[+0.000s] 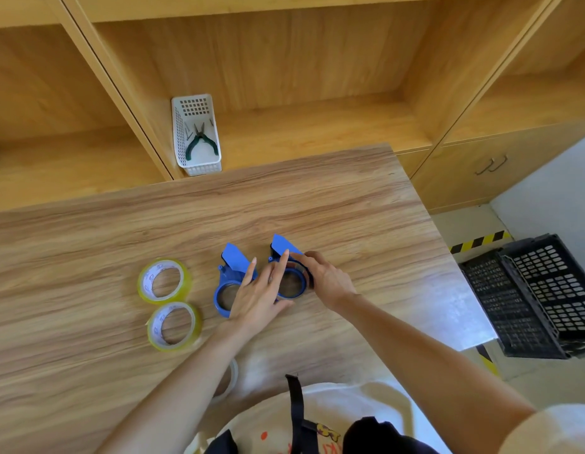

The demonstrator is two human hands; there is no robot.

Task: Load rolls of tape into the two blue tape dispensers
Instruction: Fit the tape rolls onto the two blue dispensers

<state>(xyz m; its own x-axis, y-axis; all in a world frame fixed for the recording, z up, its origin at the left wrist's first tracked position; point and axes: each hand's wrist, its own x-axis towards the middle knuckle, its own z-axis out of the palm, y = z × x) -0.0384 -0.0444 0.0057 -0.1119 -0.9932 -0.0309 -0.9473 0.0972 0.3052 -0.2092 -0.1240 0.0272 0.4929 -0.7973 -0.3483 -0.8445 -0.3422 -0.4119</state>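
Note:
Two blue tape dispensers lie side by side on the wooden table [317,204]. The left dispenser [230,268] is partly under my left hand [256,294], whose fingers are spread and reach across to the right dispenser [289,253]. My right hand [327,276] grips the right dispenser's ring from the right side. Two yellowish tape rolls lie flat to the left: the far roll [163,280] and the near roll [174,326]. Part of a third, pale roll [232,376] peeks out under my left forearm.
A white basket [196,132] holding green-handled pliers [201,142] stands on the shelf behind the table. Black plastic crates [540,299] sit on the floor to the right, past the table's right edge. Wooden shelving and cabinets line the back.

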